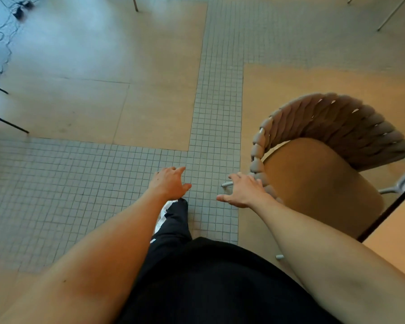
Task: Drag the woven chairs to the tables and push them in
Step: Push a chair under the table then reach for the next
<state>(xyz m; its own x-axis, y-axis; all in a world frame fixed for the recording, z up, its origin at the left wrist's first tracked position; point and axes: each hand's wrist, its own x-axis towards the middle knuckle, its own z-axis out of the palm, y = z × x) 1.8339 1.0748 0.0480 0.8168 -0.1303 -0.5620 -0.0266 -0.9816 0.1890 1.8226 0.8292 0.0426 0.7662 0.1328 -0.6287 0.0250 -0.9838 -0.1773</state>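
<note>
Chair (323,169) sits partly under the tabletop (393,232), seat tucked at its edge. Careful: push crooked and a leg could catch, or the woven arm could jam on that edge. Your right hand (243,190) is spread, touching the chair's arm; left hand (171,183) open, empty, clear of the chair.

head: worn high, faces forward-down | near floor (84,183), arms | edges bowed, perhaps wide-angle lens

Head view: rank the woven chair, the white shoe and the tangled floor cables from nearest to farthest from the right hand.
1. Woven chair: its woven arm sits under the right hand.
2. White shoe: lower left, below the left hand.
3. Floor cables: far top-left corner.
</note>
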